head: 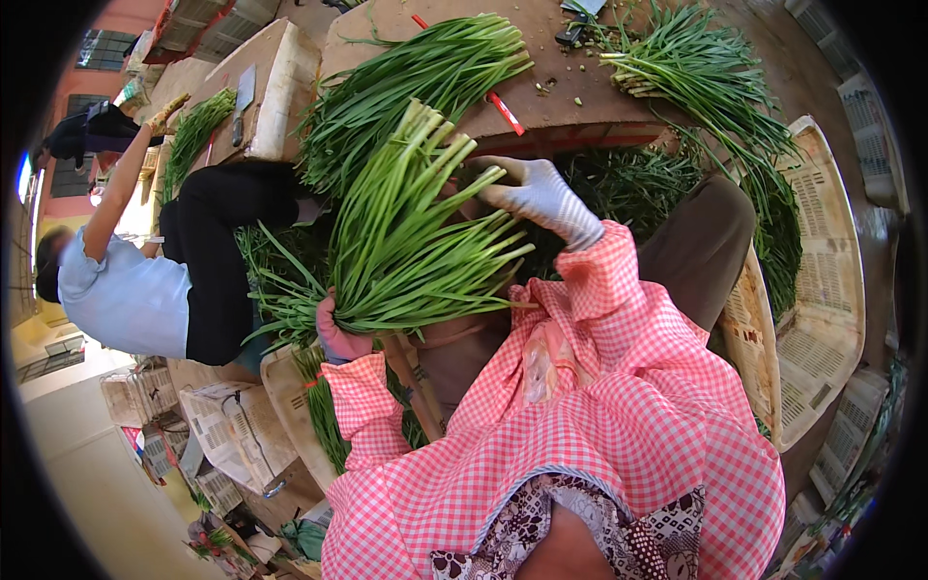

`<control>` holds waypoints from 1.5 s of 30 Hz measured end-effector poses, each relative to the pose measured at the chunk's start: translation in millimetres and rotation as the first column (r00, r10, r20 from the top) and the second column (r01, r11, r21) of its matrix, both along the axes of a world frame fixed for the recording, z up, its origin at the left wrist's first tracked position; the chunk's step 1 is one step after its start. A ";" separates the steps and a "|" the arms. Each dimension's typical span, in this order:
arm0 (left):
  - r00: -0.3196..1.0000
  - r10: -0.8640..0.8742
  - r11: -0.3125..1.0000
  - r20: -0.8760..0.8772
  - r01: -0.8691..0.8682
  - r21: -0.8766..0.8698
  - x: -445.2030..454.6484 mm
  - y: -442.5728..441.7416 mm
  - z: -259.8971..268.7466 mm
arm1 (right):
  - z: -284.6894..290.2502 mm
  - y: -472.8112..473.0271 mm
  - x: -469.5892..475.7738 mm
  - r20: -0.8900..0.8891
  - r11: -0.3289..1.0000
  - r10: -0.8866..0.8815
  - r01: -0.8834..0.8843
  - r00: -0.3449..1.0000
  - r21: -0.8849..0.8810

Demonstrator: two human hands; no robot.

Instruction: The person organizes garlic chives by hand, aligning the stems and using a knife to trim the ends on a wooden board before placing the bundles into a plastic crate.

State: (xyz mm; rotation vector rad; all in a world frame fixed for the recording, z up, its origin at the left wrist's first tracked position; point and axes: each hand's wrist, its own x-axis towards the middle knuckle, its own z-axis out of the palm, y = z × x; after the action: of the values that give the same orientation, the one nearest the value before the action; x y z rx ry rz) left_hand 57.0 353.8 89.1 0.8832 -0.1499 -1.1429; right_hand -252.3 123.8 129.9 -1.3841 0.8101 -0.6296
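My left hand [342, 335], in a pinkish-purple glove, grips a bunch of green garlic chives [391, 239] around its leafy part. The pale cut ends fan out towards the wooden board and to the right. My right hand [540, 197], in a white and grey work glove, is at the stalk ends on the right of the bunch. Its fingers are partly behind the stalks, so whether they pinch any is unclear. A second bunch of chives [442, 65] lies just beyond on the wooden board [551, 116], with a red strip [505, 114] beside it.
Another chive bunch [689, 65] hangs over the board's right edge near a black-handled knife [573, 32]. A plastic crate [819, 290] with greens stands at my right. On the left sits a co-worker [123, 297], beside a board with a cleaver [244, 98]. Crates [232, 428] stand lower left.
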 end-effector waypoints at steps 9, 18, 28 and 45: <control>0.999 0.027 0.997 -0.036 -0.030 -0.074 -4.0 -6.5 -5.4 | 2.1 16.8 10.8 0.168 0.975 -0.078 0.040 0.983 0.220; 0.978 0.055 0.998 0.202 -0.058 0.007 -11.1 -9.6 5.4 | -7.5 17.5 -51.8 -0.220 0.989 -0.080 0.050 0.972 -0.139; 0.988 0.037 0.997 0.150 -0.045 0.055 -43.3 9.8 58.4 | 6.8 -1.0 -69.1 -0.297 0.910 -0.198 0.063 0.934 -0.409; 0.822 0.013 0.985 0.569 -0.108 0.134 -41.4 69.7 46.0 | -52.9 10.3 17.5 -0.494 0.959 0.282 -0.261 0.822 0.114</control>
State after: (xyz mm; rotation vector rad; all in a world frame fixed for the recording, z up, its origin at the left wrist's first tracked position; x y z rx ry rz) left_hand 15.6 423.5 135.1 1.3524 -0.5224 -0.8075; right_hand -234.8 134.1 77.0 -1.6166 1.0054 -0.0113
